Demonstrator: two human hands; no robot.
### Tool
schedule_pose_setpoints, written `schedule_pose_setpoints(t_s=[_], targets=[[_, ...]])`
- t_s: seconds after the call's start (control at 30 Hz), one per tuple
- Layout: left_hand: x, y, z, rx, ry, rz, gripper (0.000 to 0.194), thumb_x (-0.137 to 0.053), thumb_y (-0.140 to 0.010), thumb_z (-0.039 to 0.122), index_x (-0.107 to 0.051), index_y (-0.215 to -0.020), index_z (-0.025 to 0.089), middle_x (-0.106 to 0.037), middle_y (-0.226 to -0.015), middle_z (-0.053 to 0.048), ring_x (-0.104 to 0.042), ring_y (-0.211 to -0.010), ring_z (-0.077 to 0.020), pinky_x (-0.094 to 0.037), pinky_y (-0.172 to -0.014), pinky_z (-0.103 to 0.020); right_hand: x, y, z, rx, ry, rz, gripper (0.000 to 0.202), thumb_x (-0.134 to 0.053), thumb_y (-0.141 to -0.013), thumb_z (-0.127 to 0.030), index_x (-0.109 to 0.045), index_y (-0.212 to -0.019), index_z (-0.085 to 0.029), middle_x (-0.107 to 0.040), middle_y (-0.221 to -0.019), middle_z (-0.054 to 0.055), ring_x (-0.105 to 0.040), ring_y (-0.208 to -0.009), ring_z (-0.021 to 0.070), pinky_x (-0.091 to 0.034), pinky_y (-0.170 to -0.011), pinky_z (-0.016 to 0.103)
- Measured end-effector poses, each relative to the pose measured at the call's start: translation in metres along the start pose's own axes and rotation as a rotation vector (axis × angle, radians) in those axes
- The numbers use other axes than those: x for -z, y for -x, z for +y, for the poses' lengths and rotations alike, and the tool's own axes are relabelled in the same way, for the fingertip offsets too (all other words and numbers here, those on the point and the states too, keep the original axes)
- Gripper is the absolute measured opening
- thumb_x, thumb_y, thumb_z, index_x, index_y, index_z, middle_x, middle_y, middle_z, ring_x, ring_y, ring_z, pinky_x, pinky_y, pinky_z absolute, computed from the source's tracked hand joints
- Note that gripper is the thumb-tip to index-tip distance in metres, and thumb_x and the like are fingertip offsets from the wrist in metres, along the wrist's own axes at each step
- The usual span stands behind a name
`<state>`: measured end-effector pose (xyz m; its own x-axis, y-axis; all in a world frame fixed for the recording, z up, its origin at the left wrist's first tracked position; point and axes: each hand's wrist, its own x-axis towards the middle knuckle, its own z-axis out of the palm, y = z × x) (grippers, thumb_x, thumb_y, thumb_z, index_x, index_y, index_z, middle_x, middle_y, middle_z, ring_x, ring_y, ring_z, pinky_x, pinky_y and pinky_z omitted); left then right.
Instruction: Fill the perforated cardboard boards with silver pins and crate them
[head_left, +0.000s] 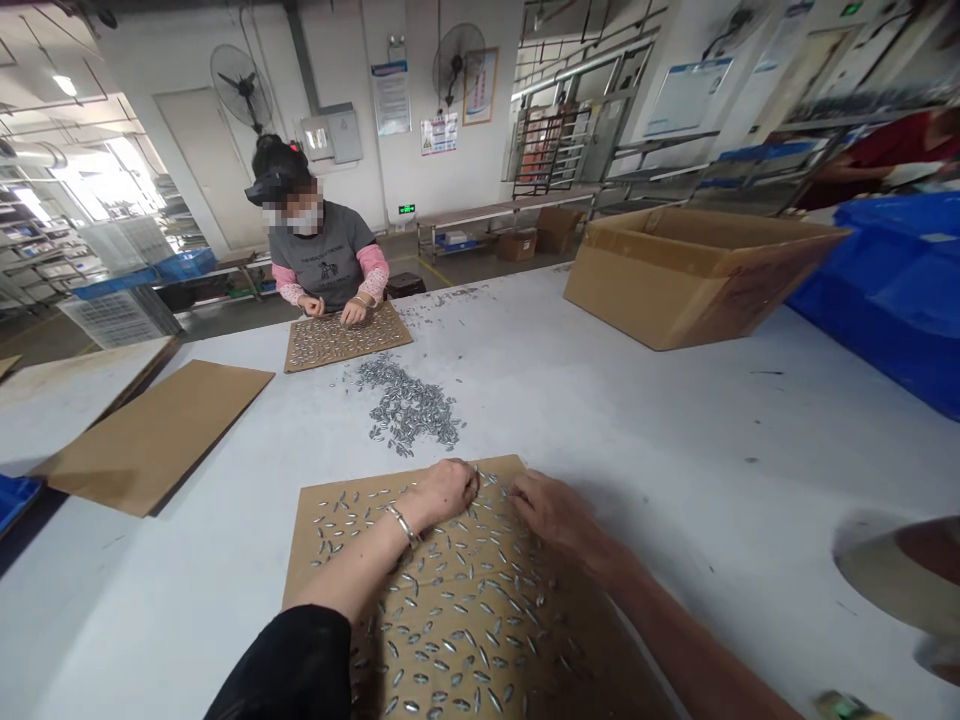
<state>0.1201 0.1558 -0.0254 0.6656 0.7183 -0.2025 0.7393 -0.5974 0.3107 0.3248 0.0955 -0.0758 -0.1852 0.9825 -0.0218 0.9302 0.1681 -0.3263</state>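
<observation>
A cardboard sheet (301,540) lies on the white table in front of me, strewn with small silver spindle-shaped metal pieces (441,664) set apart from each other. My left hand (448,487), with a bracelet at its wrist, is curled closed over the far part of the sheet. Close by, at the sheet's far right corner, my right hand (546,508) has its fingers bent and pressed together. What either hand pinches, if anything, is too small to make out. Beyond the sheet is a loose pile of the same metal pieces (416,405).
Across the table (600,410), a person (326,250) works over another piece-covered cardboard sheet (294,350). A bare cardboard sheet (165,430) lies at left. At right stand a large cardboard box (637,290) and a blue plastic-covered bin (885,290). A round metallic object (877,570) sits at the right edge.
</observation>
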Motion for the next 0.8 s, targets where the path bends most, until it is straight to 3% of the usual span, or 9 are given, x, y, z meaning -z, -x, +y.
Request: schedule_pose_setpoints(t_s=[0.33, 0.67, 0.8], targets=[[-0.001, -0.014, -0.01, 0.131, -0.04, 0.046, 0.024, -0.052, -0.093, 0.015, -0.076, -0.099, 0.018, -0.074, -0.11, -0.014, -0.071, -0.101, -0.0235, -0.055, -0.087, -0.03, 0.018, -0.018, 0.001, -0.099, 0.177, -0.071, 0.026, -0.046, -0.1, -0.021, -0.072, -0.102, -0.021, -0.071, -0.109, 0.009, -0.065, -0.099, 0.0221, -0.037, -0.078, 0.03], [-0.01, -0.05, 0.001, 0.302, -0.04, 0.038, 0.035, -0.05, -0.099, 0.027, -0.074, -0.118, 0.009, -0.072, -0.125, -0.022, -0.071, -0.116, -0.0278, -0.055, -0.097, -0.032, 0.005, -0.036, -0.007, -0.105, 0.127, -0.107, 0.027, -0.044, -0.1, -0.02, -0.071, -0.095, -0.018, -0.074, -0.106, 0.013, -0.065, -0.099, 0.0238, -0.038, -0.078, 0.031], [-0.011, -0.062, 0.008, 0.373, -0.035, 0.013, 0.037, -0.05, -0.097, 0.02, -0.072, -0.123, 0.004, -0.073, -0.122, -0.026, -0.072, -0.115, -0.0301, -0.057, -0.094, -0.034, 0.002, -0.038, 0.0, -0.087, 0.084, -0.112, 0.025, -0.045, -0.098, -0.02, -0.07, -0.095, -0.019, -0.074, -0.103, 0.009, -0.064, -0.093, 0.0207, -0.037, -0.075, 0.029]])
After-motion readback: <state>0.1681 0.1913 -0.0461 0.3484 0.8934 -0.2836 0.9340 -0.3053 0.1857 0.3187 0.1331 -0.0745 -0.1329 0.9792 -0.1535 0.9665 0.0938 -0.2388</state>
